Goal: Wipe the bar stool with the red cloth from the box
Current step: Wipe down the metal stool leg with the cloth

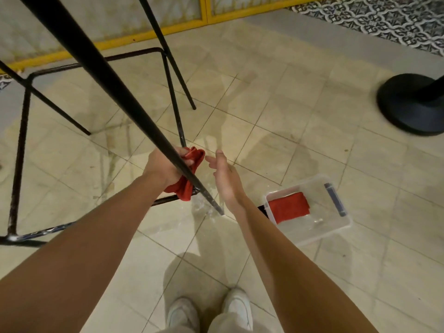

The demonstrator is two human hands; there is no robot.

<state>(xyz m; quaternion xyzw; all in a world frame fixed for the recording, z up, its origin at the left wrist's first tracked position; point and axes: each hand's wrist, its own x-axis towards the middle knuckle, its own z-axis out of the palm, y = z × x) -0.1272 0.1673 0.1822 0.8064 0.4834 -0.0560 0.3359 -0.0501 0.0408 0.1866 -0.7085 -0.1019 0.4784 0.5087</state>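
Head view: left grip (161,167) clutches red cloth (198,156) against stool leg (125,104); wiping apparently under way. Right grip (225,176) empty, fingers straight. Next: slide cloth along leg.

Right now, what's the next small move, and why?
Probably slide the left hand and cloth down the leg to its foot: the hand grips the cloth round the leg just above the last stretch. The right hand is open, idle.

On the floor (312,140), the bar stool (108,75) stands at the left, the left hand (163,167) grips the cloth (185,191) against its nearest leg, the right hand (225,179) hovers just right of it, and the box (346,227) holding another cloth (288,207) lies further right.
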